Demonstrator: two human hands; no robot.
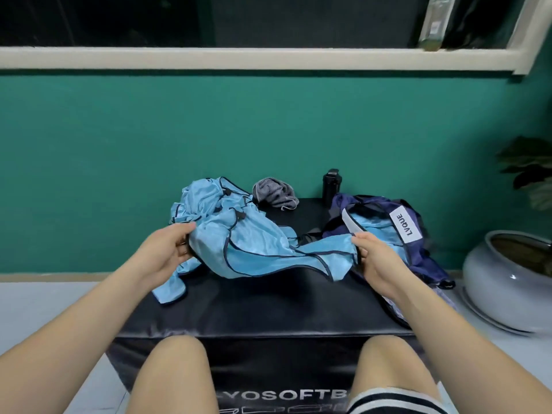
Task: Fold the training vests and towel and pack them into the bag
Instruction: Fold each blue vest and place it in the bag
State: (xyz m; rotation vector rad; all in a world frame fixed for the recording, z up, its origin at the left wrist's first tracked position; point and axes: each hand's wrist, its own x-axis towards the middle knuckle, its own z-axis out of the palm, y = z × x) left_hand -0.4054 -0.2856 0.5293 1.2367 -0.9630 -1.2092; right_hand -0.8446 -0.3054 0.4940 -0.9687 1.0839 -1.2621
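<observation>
Bottom of frame: two bare knees (176,375), cut off by the lower edge. A striped shorts hem shows on the right one. Between them is the front face of a black soft box (268,363). Its white lettering reads "YOSOFTB", with both ends hidden behind the legs.

Box top, near half: bare black surface runs from the front edge up to the cloth, widest at centre.

Mid frame: left hand (171,248) grips one end of a light blue training vest (263,253), fingers curled under the dark-trimmed hem, thumb on top. Right hand (375,256) pinches the opposite end, thumb over, fingers folded beneath. The vest stretches between them and sags at centre. Cannot tell whether its lower edge touches the box top. One flap trails down at lower left.

Behind the left hand: heap of vests (209,201), same blue and tangled, count unreadable. It covers the box's far left corner.

Far centre: grey towel (274,192), crumpled, at the back edge against the green wall (268,130). A black bottle (330,186) stands upright near it.

Right end of box: navy bag (404,224) with an "LVQUE" label, mouth gaping. Pale blue shows inside; lining or vest, cannot tell. The right forearm hides its near side.

Right edge: white glazed pot (493,282) on the floor near the box. Plant (528,171) is blurred and cut off by the frame. Window sill (239,58) runs across the top.
</observation>
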